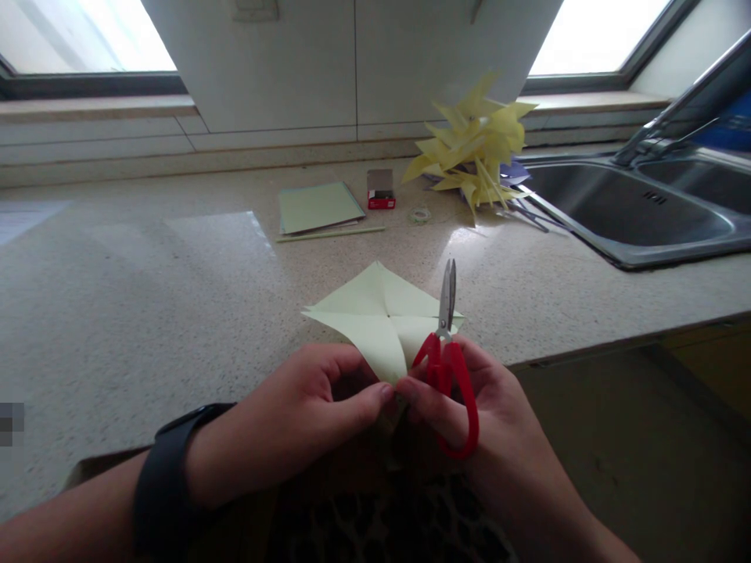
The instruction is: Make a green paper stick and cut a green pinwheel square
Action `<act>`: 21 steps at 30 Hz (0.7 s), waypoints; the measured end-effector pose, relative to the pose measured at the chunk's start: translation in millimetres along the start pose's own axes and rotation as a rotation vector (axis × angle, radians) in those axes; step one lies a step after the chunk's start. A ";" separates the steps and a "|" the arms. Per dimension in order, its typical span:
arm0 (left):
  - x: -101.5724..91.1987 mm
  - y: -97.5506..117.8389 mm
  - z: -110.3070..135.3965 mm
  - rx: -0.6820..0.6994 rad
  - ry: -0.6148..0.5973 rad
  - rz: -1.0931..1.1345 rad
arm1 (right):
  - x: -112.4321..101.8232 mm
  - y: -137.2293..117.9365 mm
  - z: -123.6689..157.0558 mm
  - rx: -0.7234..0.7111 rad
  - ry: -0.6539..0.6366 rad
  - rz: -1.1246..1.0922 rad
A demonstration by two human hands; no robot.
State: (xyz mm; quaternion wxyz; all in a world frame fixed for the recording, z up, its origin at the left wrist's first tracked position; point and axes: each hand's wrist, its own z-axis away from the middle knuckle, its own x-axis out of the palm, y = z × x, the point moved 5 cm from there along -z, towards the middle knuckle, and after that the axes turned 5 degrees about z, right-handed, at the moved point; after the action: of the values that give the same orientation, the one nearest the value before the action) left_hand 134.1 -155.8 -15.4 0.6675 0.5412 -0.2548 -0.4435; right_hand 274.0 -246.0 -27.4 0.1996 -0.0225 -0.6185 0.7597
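A pale green square of paper (357,301), cut in from its corners toward a small mark at the centre, is held up at the counter's front edge. My left hand (328,399) pinches its near corner between thumb and fingers. Right beside that thumb, my right hand (463,391) pinches the same corner, the thumb tips nearly touching. Red-handled scissors (463,375) hang on my right hand, the thumb through one loop and the closed blades pointing away from me. Most of my fingers are hidden under the paper.
Behind the paper lie a stack of coloured paper (320,207), a thin pale stick (332,234), a small red box (381,191) and a tape roll (419,213). Yellow paper pinwheels (478,148) are piled by the steel sink (622,254). The stone counter (146,313) ends just before me.
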 end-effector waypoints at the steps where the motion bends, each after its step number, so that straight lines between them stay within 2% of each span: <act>1: 0.0 0.4 -0.2 0.004 -0.003 -0.005 | 0.0 0.4 -0.1 -0.001 0.000 0.000; 7: -0.7 3.5 -1.5 0.049 -0.001 0.003 | 0.5 0.1 -0.2 -0.016 0.001 -0.001; 21: 0.2 2.7 -1.3 0.047 -0.019 0.040 | -1.4 2.3 0.8 -0.031 0.023 0.002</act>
State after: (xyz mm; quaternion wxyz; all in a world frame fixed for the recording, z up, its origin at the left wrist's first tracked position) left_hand 136.1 -155.3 -13.2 0.6610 0.5472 -0.2820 -0.4290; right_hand 274.4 -247.5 -29.7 0.2058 -0.0349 -0.6276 0.7500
